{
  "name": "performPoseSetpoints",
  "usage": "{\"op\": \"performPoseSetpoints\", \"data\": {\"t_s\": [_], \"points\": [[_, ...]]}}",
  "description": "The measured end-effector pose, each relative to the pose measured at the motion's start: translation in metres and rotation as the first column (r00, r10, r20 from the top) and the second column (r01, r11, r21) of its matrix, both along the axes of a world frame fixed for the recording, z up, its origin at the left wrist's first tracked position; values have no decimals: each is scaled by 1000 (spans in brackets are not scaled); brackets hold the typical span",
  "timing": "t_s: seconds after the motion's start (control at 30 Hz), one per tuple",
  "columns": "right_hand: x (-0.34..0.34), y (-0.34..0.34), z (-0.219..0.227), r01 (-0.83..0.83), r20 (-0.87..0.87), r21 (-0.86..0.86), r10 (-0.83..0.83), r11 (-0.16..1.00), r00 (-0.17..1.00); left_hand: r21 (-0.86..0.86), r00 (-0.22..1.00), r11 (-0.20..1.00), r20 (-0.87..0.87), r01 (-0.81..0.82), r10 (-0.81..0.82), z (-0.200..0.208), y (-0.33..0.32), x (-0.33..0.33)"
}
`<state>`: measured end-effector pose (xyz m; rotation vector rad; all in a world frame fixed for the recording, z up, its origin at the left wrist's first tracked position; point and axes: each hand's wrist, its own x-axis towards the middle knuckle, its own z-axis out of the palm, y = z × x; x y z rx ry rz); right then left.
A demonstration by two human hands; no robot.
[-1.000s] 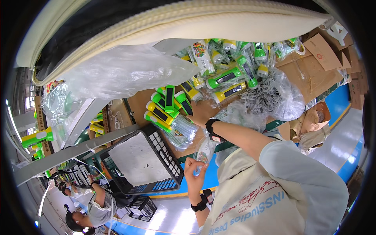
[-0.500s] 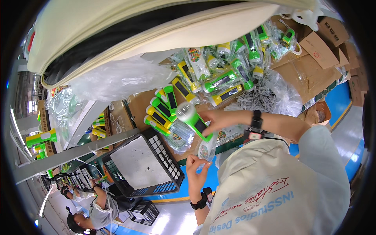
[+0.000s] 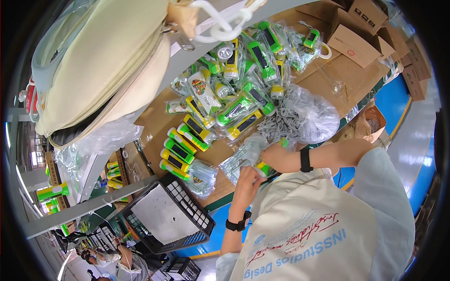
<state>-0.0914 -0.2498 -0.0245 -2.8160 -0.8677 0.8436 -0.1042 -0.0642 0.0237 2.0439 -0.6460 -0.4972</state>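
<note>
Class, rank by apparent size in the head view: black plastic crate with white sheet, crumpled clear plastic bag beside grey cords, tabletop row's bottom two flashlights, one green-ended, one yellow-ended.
1. Black plastic crate
2. Clear plastic bag
3. Green-ended flashlight, yellow-ended flashlight: alike, unranked

And there's the cream bag (image 3: 112, 70) looming upper left, brown cardboard boxes (image 3: 354, 47) crowding the upper right, and down at lower left a black crate (image 3: 190, 199), pale sheet (image 3: 159, 210) lying inside!
</note>
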Motion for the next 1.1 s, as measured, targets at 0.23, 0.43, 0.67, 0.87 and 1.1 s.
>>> {"op": "performPoseSetpoints", "data": {"t_s": [0.23,0.43,0.67,0.87,1.1], "points": [[33,-17,-16,164,-133,692,-99,703,986,-12,984,985,41,-174,174,-62,11,10],[71,-75,-68,315,241,355,-412,880,879,-63,830,835,-173,-547,531,-124,40,-11],[69,-55,-35,287,235,347,-379,893,895,-4,714,751,-317,-660,625,-152,61,-26],[43,-11,-2,-31,83,556,-18,831,996,-55,781,783,-145,-620,608,-137,44,-18],[52,8,11,154,23,645,-220,749,975,-115,873,878,109,-464,475,-105,38,-12]]}}
